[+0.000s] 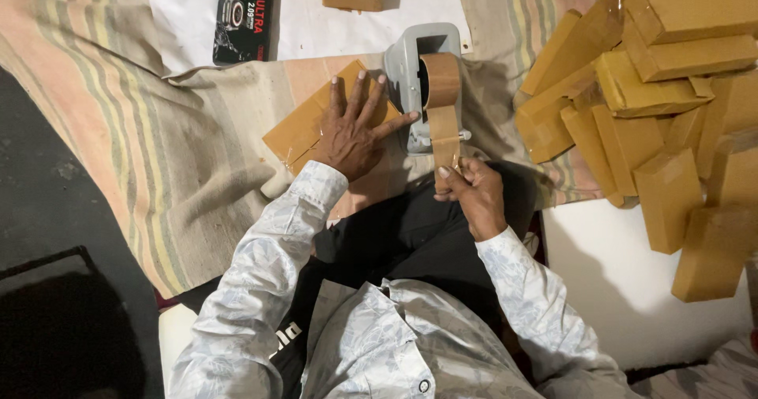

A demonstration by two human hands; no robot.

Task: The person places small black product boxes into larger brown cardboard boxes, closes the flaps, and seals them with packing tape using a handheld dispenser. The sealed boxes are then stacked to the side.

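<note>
Pressing flat with spread fingers, the left hand (pixel 353 133) lies on a brown parcel (pixel 316 123) on the striped cloth (pixel 158 146). At three o'clock from it stands a grey tape dispenser (pixel 410 71). The right hand (pixel 474 190) pinches the end of the brown tape (pixel 444 127) pulled toward six o'clock. A pile of brown boxes (pixel 663 99) lies at three o'clock, well apart.

Flat brown cardboard parcel (pixel 316 119), lying askew on striped cloth, beside grey tape dispenser (pixel 422 75) with brown tape strip (pixel 444 131) drawn out toward the person.
</note>
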